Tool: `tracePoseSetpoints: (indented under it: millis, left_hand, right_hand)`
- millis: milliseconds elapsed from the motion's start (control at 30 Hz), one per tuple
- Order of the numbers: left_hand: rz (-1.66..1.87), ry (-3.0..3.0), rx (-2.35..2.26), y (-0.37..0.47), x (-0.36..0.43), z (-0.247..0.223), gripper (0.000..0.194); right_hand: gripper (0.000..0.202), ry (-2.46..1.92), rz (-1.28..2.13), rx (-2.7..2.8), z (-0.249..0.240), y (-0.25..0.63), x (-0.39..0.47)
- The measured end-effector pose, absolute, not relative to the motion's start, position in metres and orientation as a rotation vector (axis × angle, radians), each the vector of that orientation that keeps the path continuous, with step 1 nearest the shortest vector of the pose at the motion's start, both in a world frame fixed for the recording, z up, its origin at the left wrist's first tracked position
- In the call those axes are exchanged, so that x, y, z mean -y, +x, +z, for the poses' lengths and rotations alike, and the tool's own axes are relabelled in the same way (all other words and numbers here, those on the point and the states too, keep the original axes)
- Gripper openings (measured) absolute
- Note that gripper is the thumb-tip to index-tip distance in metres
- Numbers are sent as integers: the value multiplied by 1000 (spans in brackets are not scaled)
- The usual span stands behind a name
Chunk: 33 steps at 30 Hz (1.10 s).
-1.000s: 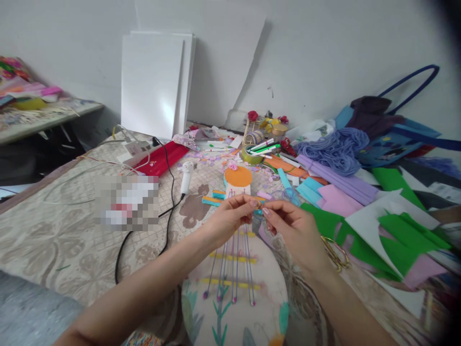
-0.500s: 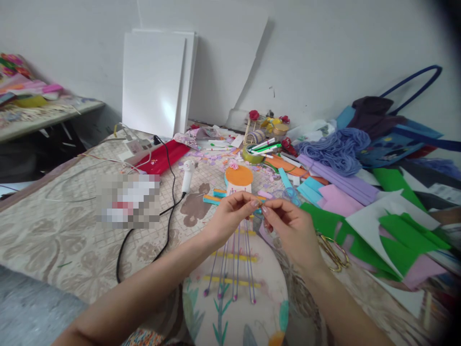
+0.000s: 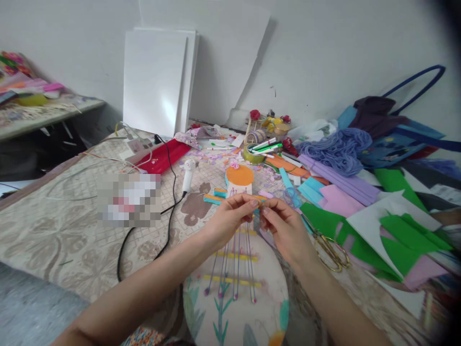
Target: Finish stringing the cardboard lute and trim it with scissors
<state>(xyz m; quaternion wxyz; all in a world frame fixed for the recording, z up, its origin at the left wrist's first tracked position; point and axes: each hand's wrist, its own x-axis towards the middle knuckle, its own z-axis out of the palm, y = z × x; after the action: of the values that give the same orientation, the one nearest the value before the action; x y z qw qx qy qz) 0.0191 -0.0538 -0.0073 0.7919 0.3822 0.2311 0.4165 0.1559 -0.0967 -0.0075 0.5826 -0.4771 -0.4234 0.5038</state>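
A handmade toy guitar (image 3: 201,307) lies in front of me, its pale round body painted with leaves and strung with purple cords over yellow strips. Its orange round head (image 3: 239,176) points away from me, with orange-and-blue pegs (image 3: 213,198) sticking out to the left. Above the neck, my left hand (image 3: 239,211) is closed in a pinch. My right hand (image 3: 283,223) pinches too, its fingertips meeting those of the left. Something tiny, orange-blue, shows between the fingertips, too small to name. Gold-handled scissors (image 3: 333,254) lie right of my right hand.
A white glue gun (image 3: 188,175) with a black cable lies to the left. Green felt (image 3: 396,226), purple felt (image 3: 338,179) and blue yarn (image 3: 334,149) crowd the right side. Markers sit in a roll of tape (image 3: 254,154) at the back. White boards (image 3: 154,81) lean against the wall.
My right hand has shifted slightly left and turned a little, uncovering more of the scissors. Both hands remain pinched together above the neck.
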Motion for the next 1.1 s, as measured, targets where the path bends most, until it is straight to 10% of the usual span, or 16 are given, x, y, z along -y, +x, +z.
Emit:
tracePoseSetpoints:
  millis: [833, 1100]
  left_hand:
    - [915, 1019, -525, 16, 51, -12, 15]
    - [1066, 1010, -618, -7, 21, -5, 18]
  right_hand:
    - [8, -1088, 1183, 971, -10, 154, 95]
    - [31, -1325, 619, 1062, -17, 209, 99]
